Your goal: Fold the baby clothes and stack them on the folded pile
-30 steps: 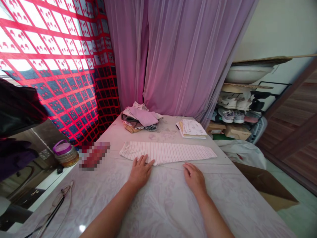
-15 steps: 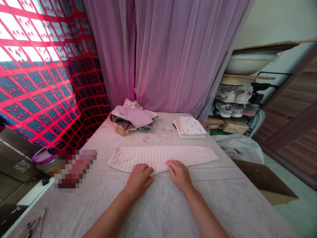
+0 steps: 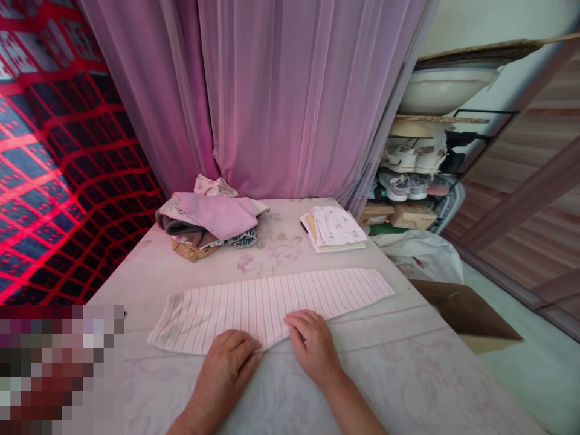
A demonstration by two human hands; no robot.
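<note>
A long strip of white cloth with pink stripes [image 3: 272, 311], folded flat, lies across the near part of the table, running from lower left to upper right. The person's left hand [image 3: 224, 374] rests on its near edge, fingers [image 3: 240, 344] pressed together and gently curved. The right hand [image 3: 312, 347] sits just beside it, on the same edge, its fingers [image 3: 301, 329] slightly spread; neither hand visibly pinches the cloth. A pale floral cover [image 3: 385, 374] spreads over the table. Further off, at far left, sits a loose pile of folded mauve and grey clothes [image 3: 208, 217]; at far right, a neat stack of pale patterned cloth [image 3: 333, 228]. Behind both hangs a sheer mauve curtain [image 3: 290, 90]. A pixelated patch hides the near left corner.
</note>
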